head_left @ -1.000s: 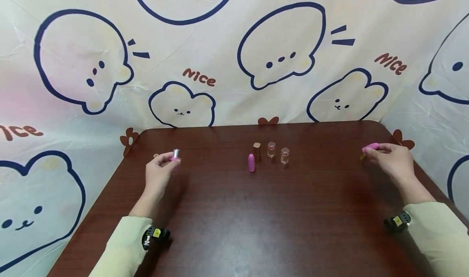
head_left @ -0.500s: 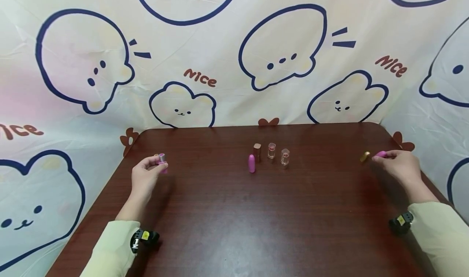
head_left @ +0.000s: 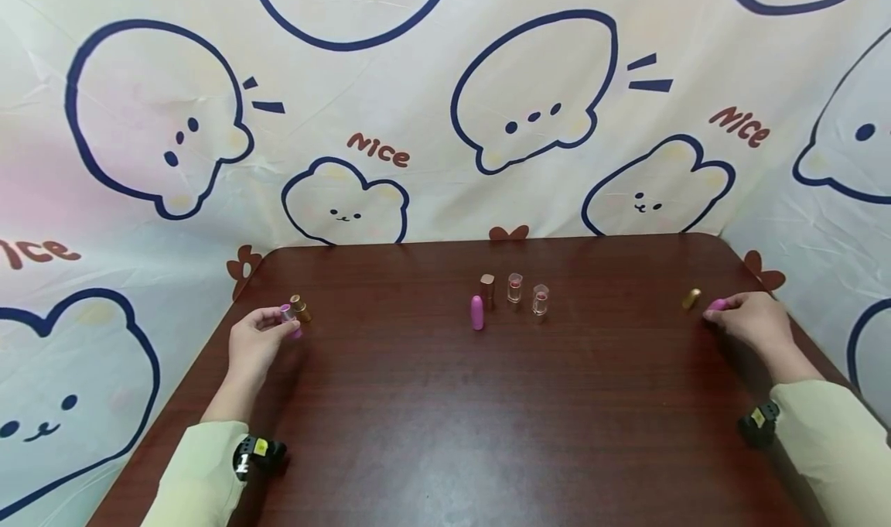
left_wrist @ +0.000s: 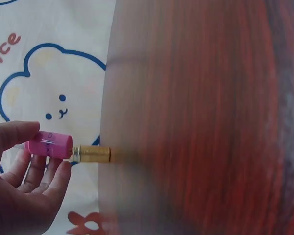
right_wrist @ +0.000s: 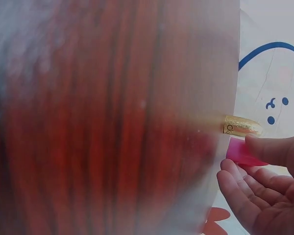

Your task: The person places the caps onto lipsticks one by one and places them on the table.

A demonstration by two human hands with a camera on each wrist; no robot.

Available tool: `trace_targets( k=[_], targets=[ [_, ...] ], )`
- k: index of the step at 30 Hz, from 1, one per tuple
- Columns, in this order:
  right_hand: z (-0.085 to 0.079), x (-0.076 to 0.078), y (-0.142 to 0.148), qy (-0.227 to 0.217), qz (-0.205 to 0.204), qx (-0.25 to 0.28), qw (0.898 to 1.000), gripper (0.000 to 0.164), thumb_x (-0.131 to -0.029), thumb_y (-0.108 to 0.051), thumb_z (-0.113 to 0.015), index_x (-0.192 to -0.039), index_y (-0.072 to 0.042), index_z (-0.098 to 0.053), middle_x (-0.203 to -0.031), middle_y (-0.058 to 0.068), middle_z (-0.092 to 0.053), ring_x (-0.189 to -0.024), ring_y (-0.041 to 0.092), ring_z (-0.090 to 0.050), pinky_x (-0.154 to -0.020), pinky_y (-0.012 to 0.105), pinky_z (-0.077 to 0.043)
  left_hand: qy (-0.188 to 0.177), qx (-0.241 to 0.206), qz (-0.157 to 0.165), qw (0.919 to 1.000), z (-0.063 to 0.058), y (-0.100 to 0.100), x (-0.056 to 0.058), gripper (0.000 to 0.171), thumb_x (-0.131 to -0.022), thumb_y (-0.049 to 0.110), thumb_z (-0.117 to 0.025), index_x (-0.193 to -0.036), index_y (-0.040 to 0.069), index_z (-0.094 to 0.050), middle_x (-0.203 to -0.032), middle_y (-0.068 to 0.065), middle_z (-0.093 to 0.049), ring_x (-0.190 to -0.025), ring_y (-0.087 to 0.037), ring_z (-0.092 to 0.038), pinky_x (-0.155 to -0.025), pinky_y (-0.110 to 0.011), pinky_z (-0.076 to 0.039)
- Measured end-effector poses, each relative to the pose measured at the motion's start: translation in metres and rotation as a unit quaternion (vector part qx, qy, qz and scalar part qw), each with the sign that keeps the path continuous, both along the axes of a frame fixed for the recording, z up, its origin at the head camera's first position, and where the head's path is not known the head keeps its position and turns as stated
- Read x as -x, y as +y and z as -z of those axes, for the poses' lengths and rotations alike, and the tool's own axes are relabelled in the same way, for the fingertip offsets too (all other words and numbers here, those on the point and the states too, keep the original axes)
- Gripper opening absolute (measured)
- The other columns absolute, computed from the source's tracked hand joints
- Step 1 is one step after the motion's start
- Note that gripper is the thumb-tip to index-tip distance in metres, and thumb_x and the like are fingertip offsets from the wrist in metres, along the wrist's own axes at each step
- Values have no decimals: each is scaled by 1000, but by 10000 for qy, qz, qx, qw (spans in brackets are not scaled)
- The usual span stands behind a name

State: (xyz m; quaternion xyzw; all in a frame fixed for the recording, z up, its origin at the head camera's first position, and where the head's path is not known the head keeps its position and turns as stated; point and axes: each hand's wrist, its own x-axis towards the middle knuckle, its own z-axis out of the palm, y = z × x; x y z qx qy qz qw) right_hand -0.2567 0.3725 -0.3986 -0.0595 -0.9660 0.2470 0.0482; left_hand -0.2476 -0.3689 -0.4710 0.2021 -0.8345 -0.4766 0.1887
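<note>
At the table's left side my left hand (head_left: pixel 254 347) pinches a pink lipstick tube (left_wrist: pixel 51 145) between thumb and fingers; its silver inner collar points up in the head view. Just behind it stands a gold lipstick tube (head_left: pixel 299 308) without its cap. On the far right, my right hand (head_left: pixel 755 326) holds a pink lipstick cap (right_wrist: pixel 242 152) by thumb and fingertips, low over the table. A gold cap (head_left: pixel 691 299) stands on the table to the left of those fingers. The right palm hides part of the pink cap in the head view.
Near the back middle of the brown table (head_left: pixel 487 419) stand a pink lipstick (head_left: pixel 476 313), a brown lipstick (head_left: pixel 488 291) and two clear-capped lipsticks, one (head_left: pixel 514 288) behind the other (head_left: pixel 540 299). A cartoon-printed cloth (head_left: pixel 431 124) hangs behind and beside the table.
My left hand has moved left and down with the pink tube, baring the gold tube. My right hand has shifted slightly right and lower with the pink cap, away from the gold cap.
</note>
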Motion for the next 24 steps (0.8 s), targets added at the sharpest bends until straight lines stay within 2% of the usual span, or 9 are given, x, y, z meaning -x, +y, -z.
trace_targets(
  k=[4, 11, 18, 24],
  targets=[
    [1, 1, 0, -84, -81, -35, 9999, 36, -77, -31, -65, -79, 5, -63, -53, 1, -53, -55, 19, -49, -47, 28, -36, -122, 90, 42, 9999, -1, -4, 0, 50, -68, 47, -70, -104, 15, -57, -101, -3, -57, -88, -14, -53, -65, -18, -46],
    [0, 2, 0, -189, -128, -101, 9997, 32, -76, -28, -66, -78, 5, -63, -52, -1, -54, -52, 16, -51, -47, 27, -36, -81, -11, 128, 9999, -1, -8, 5, 44, -70, 39, -71, -102, 13, -57, -97, -5, -58, -83, -12, -58, -64, -18, -48],
    [-1, 5, 0, -291, -216, -159, 9992, 31, -75, -28, -68, -74, 3, -64, -52, 0, -54, -52, 16, -50, -48, 28, -35, -197, -78, 165, 9996, 6, -16, 12, 43, -71, 37, -71, -102, 11, -56, -96, -7, -59, -79, -10, -61, -63, -18, -49],
    [-2, 6, 0, -312, -282, -190, 9989, 29, -75, -27, -68, -70, 2, -64, -52, 0, -54, -53, 18, -50, -47, 28, -36, -246, -176, 139, 9994, 6, -17, 16, 39, -73, 27, -72, -103, 8, -56, -98, -10, -60, -76, -10, -61, -63, -19, -50]
  ],
)
